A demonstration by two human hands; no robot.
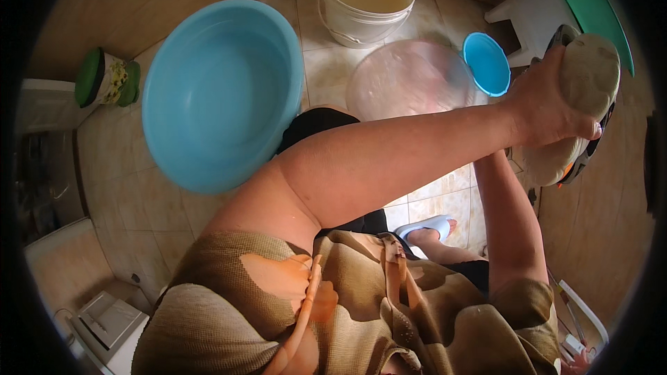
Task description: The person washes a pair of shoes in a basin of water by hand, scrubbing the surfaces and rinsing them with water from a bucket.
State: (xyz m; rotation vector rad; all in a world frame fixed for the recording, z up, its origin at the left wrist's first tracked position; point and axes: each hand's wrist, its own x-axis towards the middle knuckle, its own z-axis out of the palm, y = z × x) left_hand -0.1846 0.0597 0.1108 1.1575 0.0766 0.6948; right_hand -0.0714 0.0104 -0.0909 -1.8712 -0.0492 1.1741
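My left hand (545,101) reaches across to the upper right, its fingers wrapped round the middle of a shoe (590,76). The shoe's pale beige sole is turned up toward me, with a dark upper and a bit of orange showing at its edge. My right forearm (511,219) rises from the lower right toward the same place. The right hand itself is hidden behind my left wrist and the shoe, so its fingers do not show. Left of the hands, a pale, pinkish translucent round basin (410,73) looks smeared in the picture.
A big light-blue tub (222,94) stands on the tiled floor at left. Behind stands a white bucket (358,28) of cloudy yellowish water. A small blue bucket (486,66), a white stool (535,14) and a green basin (601,10) are at upper right. A slippered foot (427,229) rests below.
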